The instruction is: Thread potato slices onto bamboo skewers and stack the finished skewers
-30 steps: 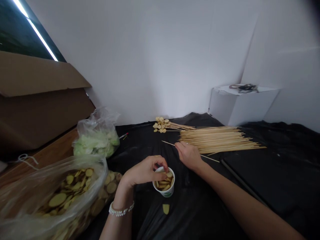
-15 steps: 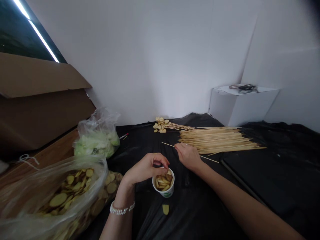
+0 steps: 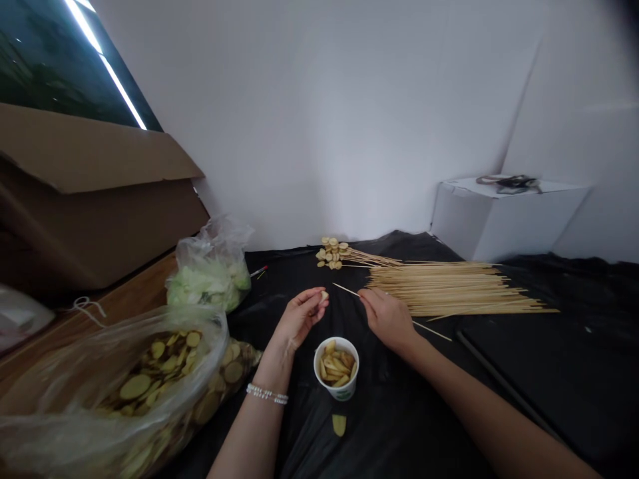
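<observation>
head view: left fingers partly hide a pale piece.

- Food piece: small, pale, largely hidden; pinched at the fingertips of the left hand, on the side facing the right hand; its full outline cannot be made out.
- Skewer: thin, straight, light wood; held in the right fingers, slanting, with its near end lower. One end projects past the fingertips toward the piece, near but apart; the other emerges behind the hand.
</observation>
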Motion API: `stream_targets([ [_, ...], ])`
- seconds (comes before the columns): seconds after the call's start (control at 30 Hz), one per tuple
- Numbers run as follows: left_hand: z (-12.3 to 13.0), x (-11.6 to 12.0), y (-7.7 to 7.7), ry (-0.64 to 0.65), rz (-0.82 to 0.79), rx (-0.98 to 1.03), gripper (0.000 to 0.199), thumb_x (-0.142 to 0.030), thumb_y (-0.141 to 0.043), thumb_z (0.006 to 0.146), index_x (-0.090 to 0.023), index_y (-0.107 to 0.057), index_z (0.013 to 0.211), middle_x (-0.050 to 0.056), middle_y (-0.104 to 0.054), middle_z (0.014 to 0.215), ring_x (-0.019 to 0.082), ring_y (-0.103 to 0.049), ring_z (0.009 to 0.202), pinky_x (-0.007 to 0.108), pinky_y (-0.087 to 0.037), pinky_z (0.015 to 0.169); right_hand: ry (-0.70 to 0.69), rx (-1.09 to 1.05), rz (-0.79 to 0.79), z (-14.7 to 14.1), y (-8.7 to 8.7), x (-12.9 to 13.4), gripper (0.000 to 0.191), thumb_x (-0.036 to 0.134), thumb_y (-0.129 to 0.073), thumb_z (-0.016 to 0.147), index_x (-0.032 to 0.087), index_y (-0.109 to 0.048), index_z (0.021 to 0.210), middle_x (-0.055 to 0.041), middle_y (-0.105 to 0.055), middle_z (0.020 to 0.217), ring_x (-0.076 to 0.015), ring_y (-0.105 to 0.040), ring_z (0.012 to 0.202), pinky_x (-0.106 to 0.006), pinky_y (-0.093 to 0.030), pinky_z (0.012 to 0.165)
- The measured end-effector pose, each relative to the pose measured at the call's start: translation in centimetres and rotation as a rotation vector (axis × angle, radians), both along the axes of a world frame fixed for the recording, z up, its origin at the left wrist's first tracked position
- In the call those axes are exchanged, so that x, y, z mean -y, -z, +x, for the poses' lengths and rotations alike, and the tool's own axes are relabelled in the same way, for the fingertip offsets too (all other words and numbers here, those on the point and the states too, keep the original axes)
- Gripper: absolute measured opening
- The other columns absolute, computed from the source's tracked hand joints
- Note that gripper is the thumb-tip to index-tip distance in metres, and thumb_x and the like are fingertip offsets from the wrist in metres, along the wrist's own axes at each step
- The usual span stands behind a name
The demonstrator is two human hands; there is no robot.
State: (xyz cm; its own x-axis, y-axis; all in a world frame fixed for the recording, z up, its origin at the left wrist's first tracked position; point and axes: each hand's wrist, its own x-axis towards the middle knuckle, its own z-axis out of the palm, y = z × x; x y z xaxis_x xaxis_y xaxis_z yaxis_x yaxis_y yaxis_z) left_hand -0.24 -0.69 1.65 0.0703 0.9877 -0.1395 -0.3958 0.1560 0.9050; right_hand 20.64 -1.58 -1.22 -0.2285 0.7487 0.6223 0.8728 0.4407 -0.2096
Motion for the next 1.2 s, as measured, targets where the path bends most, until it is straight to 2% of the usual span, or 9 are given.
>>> stream_targets([
  [0.17,0.03,-0.38,0.75,-0.025,-0.008,0.098,0.022,-0.009,-0.072,0.07,-0.011,-0.07,0.092,0.005,-0.069,0.076,0.007,-0.062,0.064,0.015,-0.05,0.06,-0.061,0.019,0.04,-0.46,-0.14,0.68,0.029,0.025,-0.039,0.094,0.024,-0.064,0.109,-0.0031,-0.064,0.085,-0.0136,-0.058,0.077,-0.023,-0.037,0.065],
  [0.3,0.11,-0.49,0.82,-0.065,0.008,0.135,0.027,-0.004,-0.074,0.066,-0.012,-0.069,0.092,0.004,-0.069,0.078,0.007,-0.063,0.066,0.013,-0.05,0.06,-0.12,0.046,0.058,-0.68,-0.08,0.97,0.028,0.022,-0.042,0.092,0.024,-0.064,0.109,-0.0031,-0.063,0.082,-0.0138,-0.057,0.077,-0.023,-0.037,0.066],
  [0.5,0.0,-0.7,1.04,-0.111,-0.03,0.193,0.018,-0.002,-0.075,0.064,-0.011,-0.066,0.077,0.003,-0.069,0.078,0.006,-0.063,0.065,0.013,-0.05,0.061,-0.151,0.05,0.066,-0.78,0.12,0.99,0.029,0.022,-0.041,0.092,0.023,-0.064,0.11,-0.0034,-0.063,0.082,-0.0135,-0.057,0.075,-0.022,-0.038,0.066],
  [0.6,-0.12,-0.57,1.0,-0.079,-0.03,0.168,0.017,-0.006,-0.075,0.066,-0.013,-0.064,0.077,0.004,-0.07,0.084,0.008,-0.065,0.07,0.016,-0.051,0.063,-0.139,0.026,0.08,-0.72,0.02,0.95,0.03,0.022,-0.041,0.093,0.022,-0.065,0.109,-0.0039,-0.064,0.083,-0.014,-0.057,0.077,-0.022,-0.038,0.067],
  [0.73,0.03,-0.26,0.91,-0.044,0.01,0.071,0.024,-0.013,-0.079,0.062,-0.015,-0.061,0.077,0.005,-0.07,0.088,0.016,-0.067,0.084,0.026,-0.053,0.074,-0.098,-0.015,0.095,-0.53,-0.05,0.78,0.031,0.024,-0.038,0.094,0.022,-0.065,0.11,-0.005,-0.065,0.084,-0.0144,-0.057,0.078,-0.023,-0.037,0.068],
  [0.9,0.45,-0.09,0.95,-0.03,0.089,-0.012,0.026,-0.016,-0.082,0.058,-0.013,-0.065,0.078,0.002,-0.068,0.077,0.01,-0.064,0.072,0.021,-0.05,0.07,-0.122,0.074,0.06,-0.46,0.1,0.68,0.03,0.023,-0.04,0.093,0.023,-0.065,0.108,-0.0037,-0.064,0.082,-0.0144,-0.057,0.076,-0.023,-0.036,0.064],
  [1.0,0.35,-0.1,0.9,-0.024,0.08,-0.007,0.025,-0.02,-0.08,0.062,-0.013,-0.068,0.082,0.003,-0.068,0.078,0.008,-0.062,0.067,0.019,-0.049,0.066,-0.13,0.085,0.071,-0.54,0.09,0.75,0.029,0.022,-0.04,0.092,0.023,-0.065,0.108,-0.0033,-0.064,0.081,-0.0143,-0.057,0.076,-0.023,-0.036,0.065],
  [1.13,-0.03,-0.27,0.85,-0.02,0.04,0.068,0.017,-0.021,-0.074,0.07,-0.014,-0.065,0.083,0.008,-0.069,0.097,0.014,-0.066,0.08,0.024,-0.053,0.072,-0.116,0.066,0.111,-0.54,0.02,0.82,0.029,0.021,-0.042,0.092,0.022,-0.066,0.107,-0.0033,-0.063,0.08,-0.014,-0.056,0.075,-0.024,-0.035,0.064],
  [1.2,-0.11,-0.4,0.87,-0.041,0.025,0.093,0.014,-0.018,-0.072,0.072,-0.013,-0.064,0.083,0.009,-0.07,0.093,0.014,-0.067,0.081,0.024,-0.053,0.073,-0.094,0.035,0.138,-0.53,-0.01,0.83,0.028,0.021,-0.043,0.091,0.022,-0.066,0.107,-0.0032,-0.064,0.08,-0.0138,-0.055,0.075,-0.024,-0.035,0.063],
])
